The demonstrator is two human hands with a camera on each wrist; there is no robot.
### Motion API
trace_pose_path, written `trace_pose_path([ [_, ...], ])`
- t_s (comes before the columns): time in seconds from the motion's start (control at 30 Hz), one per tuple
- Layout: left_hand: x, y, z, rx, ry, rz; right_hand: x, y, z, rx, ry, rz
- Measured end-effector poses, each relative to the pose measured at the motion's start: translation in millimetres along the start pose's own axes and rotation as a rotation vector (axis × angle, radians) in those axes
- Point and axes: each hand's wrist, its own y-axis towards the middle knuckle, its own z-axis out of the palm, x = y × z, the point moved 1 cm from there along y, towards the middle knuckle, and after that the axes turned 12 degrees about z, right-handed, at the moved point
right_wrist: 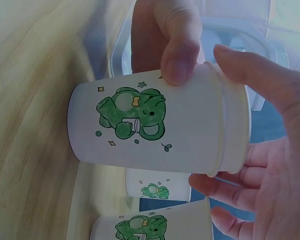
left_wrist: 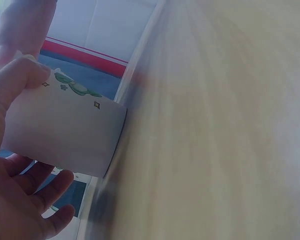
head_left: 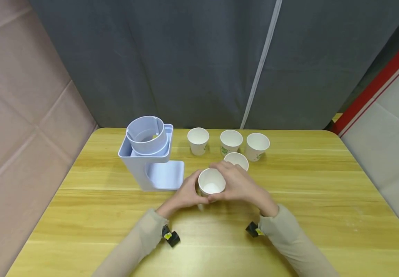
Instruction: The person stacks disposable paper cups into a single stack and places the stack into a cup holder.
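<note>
Two nested white paper cups (right_wrist: 140,125), printed with a green bear, stand upright on the wooden table between my hands; the double rim shows in the right wrist view. My left hand (head_left: 188,191) grips the cup wall from the left, thumb toward me and fingers on the far side. At the rim, the right hand (head_left: 235,182) holds the upper cup between thumb and fingers. Another paper cup (head_left: 236,158) stands just behind my right hand, partly hidden by it.
A pale blue plastic stand (head_left: 135,171) with a round open cylinder (head_left: 146,132) on top sits to the left. Along the back stand three paper cups: a left one (head_left: 198,148), a middle one (head_left: 229,148) and a right one (head_left: 253,154). A grey curtain (head_left: 185,69) hangs behind the table.
</note>
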Motion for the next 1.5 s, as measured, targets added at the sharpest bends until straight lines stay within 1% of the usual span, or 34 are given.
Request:
trace_pose_path([
  [0.23, 0.7, 0.7, 0.1, 0.006, 0.013, 0.0, -1, 1.3, 2, 0.025, -0.045, 0.006],
  [0.4, 1.1, 0.6, -0.2, 0.006, 0.016, 0.003, -1, 1.7, 3, 0.026, -0.061, 0.007],
  [0.57, 0.8, 0.9, -0.6, 0.003, 0.023, 0.009, -1, 2.6, 3, 0.016, -0.099, 0.008],
  [0.73, 0.8, 1.5, -0.6, 0.001, 0.033, 0.016, -2, 1.9, 2, -0.014, -0.142, -0.022],
  [0.87, 1.6, 1.6, -0.5, 0.0, 0.036, 0.031, -4, 0.4, -3, -0.038, -0.114, -0.036],
  [1.07, 1.9, 0.9, 0.4, -0.008, 0.037, 0.044, -13, -2.3, -12, -0.117, 0.012, -0.054],
  [1.2, -0.7, 1.7, 1.3, -0.006, 0.028, 0.022, -22, -5.8, -17, -0.188, 0.094, -0.066],
  [1.23, -5.3, 2.2, 0.7, -0.006, 0.019, 0.017, -24, -7.1, -19, -0.202, 0.106, -0.061],
  [1.43, -3.9, 1.7, 0.9, -0.012, 0.006, 0.016, -42, -12.0, -26, -0.285, 0.112, -0.006],
  [1.47, 1.0, 1.5, 1.6, -0.013, 0.009, 0.019, -46, -12.3, -26, -0.301, 0.111, 0.0],
  [1.5, 1.6, 1.7, 1.4, -0.013, 0.009, 0.018, -49, -12.6, -27, -0.316, 0.112, 0.002],
])
